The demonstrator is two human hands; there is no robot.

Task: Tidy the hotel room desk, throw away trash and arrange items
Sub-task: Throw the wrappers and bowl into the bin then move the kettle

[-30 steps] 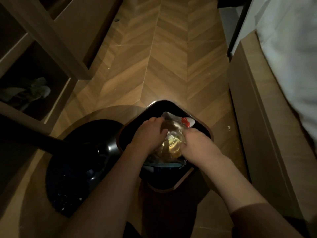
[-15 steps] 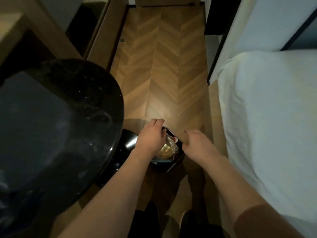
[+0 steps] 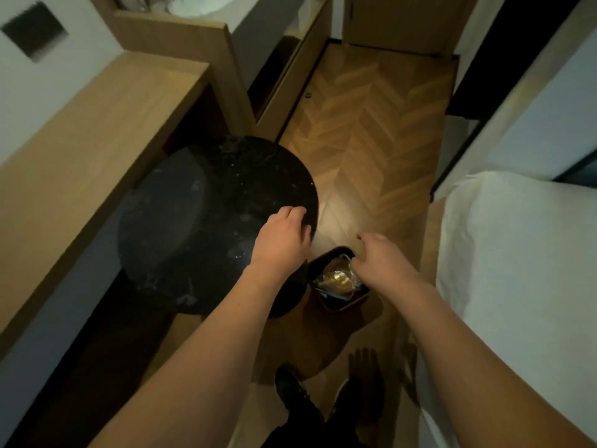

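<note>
A small dark trash bin (image 3: pixel 347 304) stands on the wood floor beside the round black table (image 3: pixel 200 221). Crumpled clear plastic trash (image 3: pixel 337 279) with something golden inside fills the bin. My left hand (image 3: pixel 281 239) hovers over the table's right edge, fingers loosely curled, holding nothing. My right hand (image 3: pixel 378 260) hangs above the bin's right rim, fingers relaxed and empty. Both hands are well above the bin.
A long wooden desk (image 3: pixel 97 124) runs along the left wall behind the round table. A bed with white linen (image 3: pixel 517 270) fills the right side. The herringbone floor (image 3: pixel 371 124) stretches ahead to a door. My feet show at the bottom.
Both hands let go of the plastic trash and rose out of the bin. The view lifted from a crouch to standing, so the round table top and desk came into sight.
</note>
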